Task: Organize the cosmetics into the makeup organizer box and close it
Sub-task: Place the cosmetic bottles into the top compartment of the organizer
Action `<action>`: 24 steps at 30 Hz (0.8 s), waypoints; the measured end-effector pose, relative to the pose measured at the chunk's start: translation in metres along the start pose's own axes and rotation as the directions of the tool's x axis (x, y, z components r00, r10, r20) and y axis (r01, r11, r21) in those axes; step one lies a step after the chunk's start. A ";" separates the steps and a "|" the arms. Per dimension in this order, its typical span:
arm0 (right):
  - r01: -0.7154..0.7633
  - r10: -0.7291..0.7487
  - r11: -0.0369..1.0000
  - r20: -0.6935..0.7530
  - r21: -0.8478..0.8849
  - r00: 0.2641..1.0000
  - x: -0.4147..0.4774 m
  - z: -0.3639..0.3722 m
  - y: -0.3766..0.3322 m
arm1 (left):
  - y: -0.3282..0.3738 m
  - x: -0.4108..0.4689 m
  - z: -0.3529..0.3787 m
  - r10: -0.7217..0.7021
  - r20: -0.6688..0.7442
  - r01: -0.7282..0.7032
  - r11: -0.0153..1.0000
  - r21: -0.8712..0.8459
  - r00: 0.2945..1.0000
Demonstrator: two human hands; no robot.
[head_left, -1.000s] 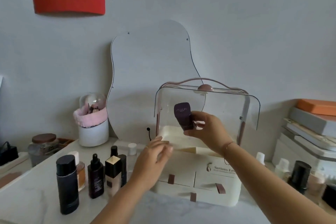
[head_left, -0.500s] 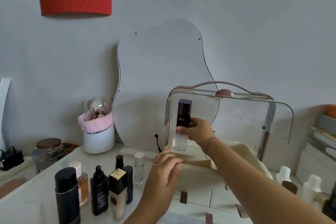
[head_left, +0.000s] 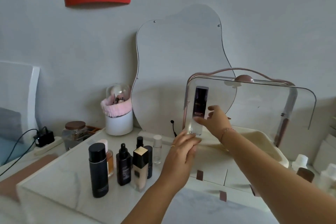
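The cream makeup organizer box (head_left: 214, 171) stands on the white table with its clear lid (head_left: 263, 100) raised. A tall bottle with a dark purple top and clear base (head_left: 200, 103) stands upright in the box's back left corner. My right hand (head_left: 216, 123) is beside it, fingers loosened and spread, fingertips still touching the bottle's lower part. My left hand (head_left: 181, 152) rests with straight fingers on the box's front left rim. Left of the box stand a tall black bottle (head_left: 98, 169), a black dropper bottle (head_left: 124, 165), a beige foundation bottle (head_left: 140, 167) and a small clear bottle (head_left: 157, 149).
A wavy mirror (head_left: 181, 71) leans on the wall behind the box. A white brush holder with a pink band (head_left: 119, 116) and a glass jar (head_left: 74, 132) stand at the back left. White bottles (head_left: 300, 162) and a brown cap (head_left: 306, 174) crowd the right side.
My right hand carried the purple-topped bottle into the box, stood it upright in the back left corner and loosened its grip. My left hand stayed on the box's rim.
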State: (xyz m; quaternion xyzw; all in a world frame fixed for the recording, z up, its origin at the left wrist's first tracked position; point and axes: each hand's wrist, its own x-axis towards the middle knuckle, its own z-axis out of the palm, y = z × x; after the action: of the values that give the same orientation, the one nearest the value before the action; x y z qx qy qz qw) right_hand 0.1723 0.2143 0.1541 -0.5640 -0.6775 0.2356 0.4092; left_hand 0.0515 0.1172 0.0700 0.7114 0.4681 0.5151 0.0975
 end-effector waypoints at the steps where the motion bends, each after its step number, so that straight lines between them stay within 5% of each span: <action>1: 0.049 -0.049 0.999 -0.046 -0.005 0.998 -0.014 -0.002 -0.003 | 0.003 -0.004 -0.003 -0.017 -0.005 0.017 1.000 -0.010 1.000; 4: 0.329 -0.319 0.944 -0.224 0.008 0.921 -0.074 -0.005 -0.006 | 0.013 -0.030 -0.019 -0.022 -0.118 0.020 1.000 -0.021 0.993; 7: 0.487 -0.470 0.873 -0.226 0.022 0.853 -0.144 0.003 0.012 | 0.010 -0.073 -0.042 0.026 -0.358 -0.002 0.998 0.069 0.933; 11: 0.327 -0.331 0.942 0.062 0.073 0.941 -0.194 0.033 0.055 | -0.019 -0.112 -0.082 -0.146 -0.698 0.238 0.971 0.036 0.701; 14: 0.208 -0.209 0.978 0.246 0.032 0.946 -0.201 0.044 0.079 | -0.053 -0.122 -0.110 -0.394 -0.727 0.479 0.872 -0.102 0.563; 21: 0.088 -0.110 0.992 0.260 0.096 0.959 -0.200 0.044 0.085 | -0.093 -0.124 -0.128 -0.562 -0.457 0.530 0.821 -0.210 0.689; 24: 0.092 -0.113 0.991 0.263 0.093 0.958 -0.202 0.044 0.084 | -0.098 -0.128 -0.128 -0.568 -0.407 0.576 0.809 -0.118 0.715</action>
State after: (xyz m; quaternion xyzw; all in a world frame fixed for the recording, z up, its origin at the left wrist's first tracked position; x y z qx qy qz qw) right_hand 0.1904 0.0489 0.0058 -0.4743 -0.7449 0.3148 0.3479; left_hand -0.1132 0.0284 -0.0157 0.4031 0.6787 0.5972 0.1418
